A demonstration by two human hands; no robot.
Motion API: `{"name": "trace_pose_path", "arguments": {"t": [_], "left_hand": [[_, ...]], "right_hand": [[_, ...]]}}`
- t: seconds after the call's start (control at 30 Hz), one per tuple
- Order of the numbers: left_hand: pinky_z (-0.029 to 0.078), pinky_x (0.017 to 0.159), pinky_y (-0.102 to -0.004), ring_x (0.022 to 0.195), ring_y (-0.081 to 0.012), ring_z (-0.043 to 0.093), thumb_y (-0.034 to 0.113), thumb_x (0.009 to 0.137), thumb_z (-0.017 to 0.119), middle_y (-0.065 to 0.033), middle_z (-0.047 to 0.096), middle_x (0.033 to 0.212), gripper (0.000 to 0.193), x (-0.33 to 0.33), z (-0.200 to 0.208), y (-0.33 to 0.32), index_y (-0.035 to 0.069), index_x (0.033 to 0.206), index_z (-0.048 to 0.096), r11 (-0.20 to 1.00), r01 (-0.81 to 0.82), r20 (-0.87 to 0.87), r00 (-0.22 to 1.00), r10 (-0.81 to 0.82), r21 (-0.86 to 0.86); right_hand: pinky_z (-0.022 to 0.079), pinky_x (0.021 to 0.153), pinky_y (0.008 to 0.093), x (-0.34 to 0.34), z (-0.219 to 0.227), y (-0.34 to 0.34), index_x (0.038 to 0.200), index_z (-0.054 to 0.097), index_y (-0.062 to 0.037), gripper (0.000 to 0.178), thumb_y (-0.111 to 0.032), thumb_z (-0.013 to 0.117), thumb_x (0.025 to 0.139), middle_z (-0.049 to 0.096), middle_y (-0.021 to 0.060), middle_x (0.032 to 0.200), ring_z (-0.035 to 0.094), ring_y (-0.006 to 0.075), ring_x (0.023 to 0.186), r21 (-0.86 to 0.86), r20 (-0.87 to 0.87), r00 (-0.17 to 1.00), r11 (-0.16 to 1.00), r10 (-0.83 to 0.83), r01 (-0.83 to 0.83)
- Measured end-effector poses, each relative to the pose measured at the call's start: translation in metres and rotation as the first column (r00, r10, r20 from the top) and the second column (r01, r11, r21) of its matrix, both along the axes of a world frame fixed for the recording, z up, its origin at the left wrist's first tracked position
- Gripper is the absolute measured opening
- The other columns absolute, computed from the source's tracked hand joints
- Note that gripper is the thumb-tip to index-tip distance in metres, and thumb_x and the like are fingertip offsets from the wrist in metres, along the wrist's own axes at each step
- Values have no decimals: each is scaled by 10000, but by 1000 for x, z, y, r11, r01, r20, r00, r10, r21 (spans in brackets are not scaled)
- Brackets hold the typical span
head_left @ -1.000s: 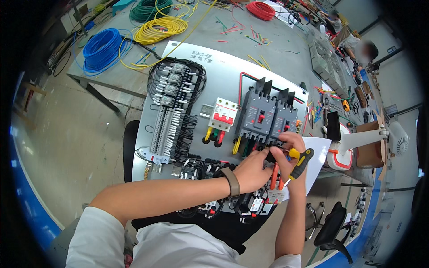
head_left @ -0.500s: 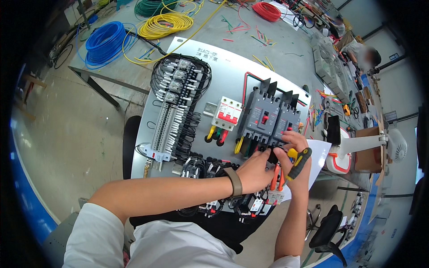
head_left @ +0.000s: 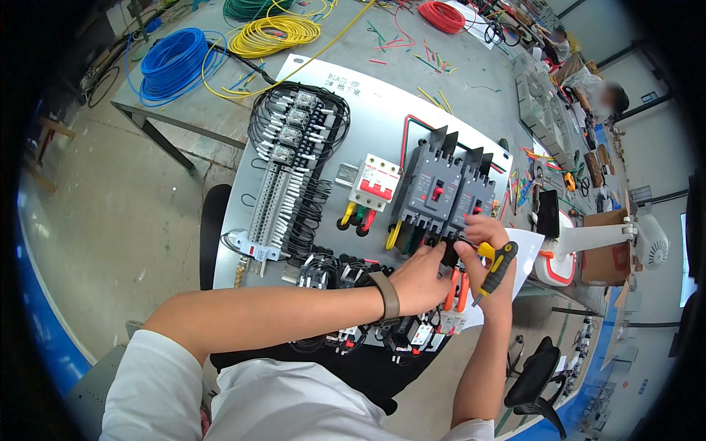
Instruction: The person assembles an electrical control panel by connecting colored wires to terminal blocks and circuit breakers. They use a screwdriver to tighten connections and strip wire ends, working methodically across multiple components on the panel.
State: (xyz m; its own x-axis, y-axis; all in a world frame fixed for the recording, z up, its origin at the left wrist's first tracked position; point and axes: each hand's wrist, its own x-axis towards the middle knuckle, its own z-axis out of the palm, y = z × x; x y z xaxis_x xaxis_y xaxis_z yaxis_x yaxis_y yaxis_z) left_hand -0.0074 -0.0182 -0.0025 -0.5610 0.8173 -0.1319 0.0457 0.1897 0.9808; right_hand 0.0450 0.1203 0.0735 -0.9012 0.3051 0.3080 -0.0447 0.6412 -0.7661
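Observation:
My left hand (head_left: 421, 283) reaches across the panel to the lower end of the grey circuit breakers (head_left: 432, 192). Its fingers are bent together at a small black part (head_left: 449, 252) whose kind I cannot make out. On the other side of that part is my right hand (head_left: 490, 253), thumb and fingers curled close to the breaker's lower terminals. A yellow and dark grey screwdriver (head_left: 496, 273) is tucked in this hand, slanting across the palm. Orange-handled pliers (head_left: 457, 289) lie just below the hands. The fingertips are partly hidden.
The white mounting panel (head_left: 346, 121) also carries a red-and-white breaker (head_left: 376, 182), a terminal strip (head_left: 270, 209) and bundled black wires. Blue (head_left: 174, 60), yellow (head_left: 273, 35) and red wire coils (head_left: 441, 16) lie on the bench. A white fan (head_left: 588, 239) stands at right.
The screwdriver has swung a little in my right hand and sits slightly further right. The right fingers have shifted slightly; my left hand stays nearly in place.

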Motion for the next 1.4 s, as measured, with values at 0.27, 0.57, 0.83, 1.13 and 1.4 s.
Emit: {"name": "trace_pose_path", "arguments": {"t": [0.27,0.57,0.83,1.13,1.4], "left_hand": [[445,1134,-446,1324,-455,554,251,940,606,-369,521,1410,778,3,3,0,-139,1556,334,1000,2,-15,1000,-2,-31],[409,1166,-448,1367,-456,515,245,946,601,-370,519,1436,770,-10,16,-6,-160,1544,336,997,69,123,990,-66,-23],[471,1054,-503,1207,-478,583,160,911,600,-309,622,1235,438,0,19,-5,-12,1306,523,998,-49,138,989,45,28],[500,992,-501,1151,-461,637,179,920,624,-308,656,1199,441,-9,18,-5,-30,1291,508,1000,0,173,985,-5,27],[505,988,-502,1154,-458,639,178,915,624,-308,672,1177,442,-4,2,0,-30,1287,506,997,-49,108,993,42,61]], "right_hand": [[562,718,245,11,-37,2,998,728,57,94,15,777,931,712,65,903,694,113,779,-35,-56,972,973,-229,228],[540,934,338,12,20,17,1318,659,-40,520,-19,853,836,689,89,1223,652,173,1115,-53,309,951,998,-8,26],[533,896,398,23,146,-7,1402,626,-44,559,-129,770,869,699,165,1195,686,260,1057,440,313,949,878,45,-187],[533,553,357,-27,141,-13,1472,548,-32,498,-89,621,983,657,105,665,686,192,550,-78,660,745,977,-97,197],[545,894,450,-1,171,-16,1236,729,-92,352,-146,787,893,640,136,1262,657,329,1117,708,502,860,529,91,-469]]}}
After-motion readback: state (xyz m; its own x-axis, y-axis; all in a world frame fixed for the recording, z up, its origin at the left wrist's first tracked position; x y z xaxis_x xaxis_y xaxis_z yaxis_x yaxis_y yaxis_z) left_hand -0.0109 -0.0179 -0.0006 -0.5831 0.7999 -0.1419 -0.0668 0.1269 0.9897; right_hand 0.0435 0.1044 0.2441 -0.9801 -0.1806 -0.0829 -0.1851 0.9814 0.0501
